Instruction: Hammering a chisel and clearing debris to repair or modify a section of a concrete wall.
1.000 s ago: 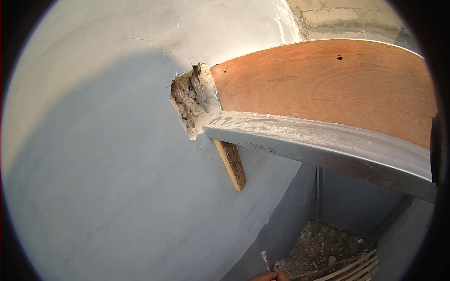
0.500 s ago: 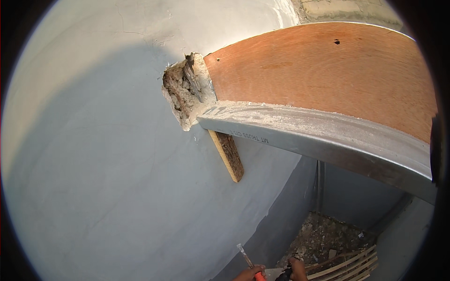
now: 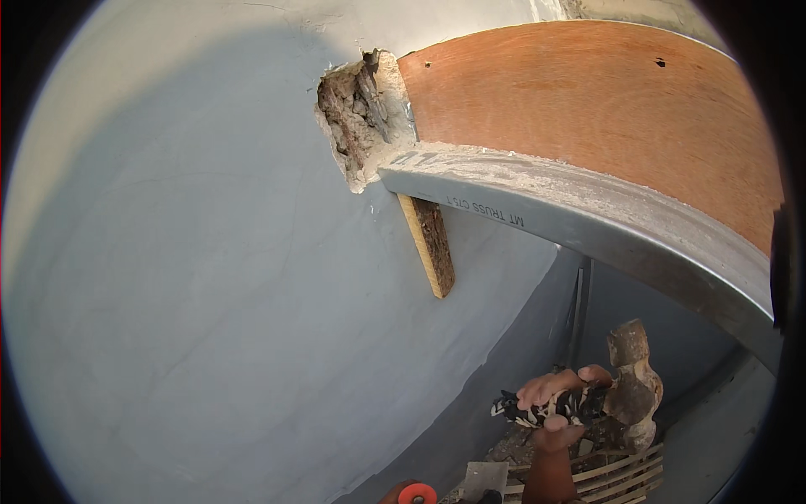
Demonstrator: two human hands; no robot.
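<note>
My right hand point(image 3: 550, 396) is closed round the black-and-white wrapped handle of a hammer point(image 3: 634, 391), raised in front of me at the lower right. The hammer's heavy head is worn and crusted brown. At the bottom edge my left hand point(image 3: 396, 494) shows only in part, wrapped round a chisel's round orange-red handle end point(image 3: 417, 494). The chisel's blade is out of sight. Above, a rough hole point(image 3: 357, 118) is broken into the grey wall. A metal channel point(image 3: 470, 195) meets the wall at its lower corner.
A brown plywood board point(image 3: 579, 92) stands along the dusty channel, which crosses to the right. A wooden piece point(image 3: 430, 248) sticks down below it against the grey wall point(image 3: 210, 294). Far below are wooden slats point(image 3: 621, 475) and rubble. A small grey flat piece point(image 3: 485, 479) shows at the bottom.
My right hand has come up and right, bringing the hammer's head into view. My left hand has moved left and down, and the chisel blade has left view. The wall hole appears higher.
</note>
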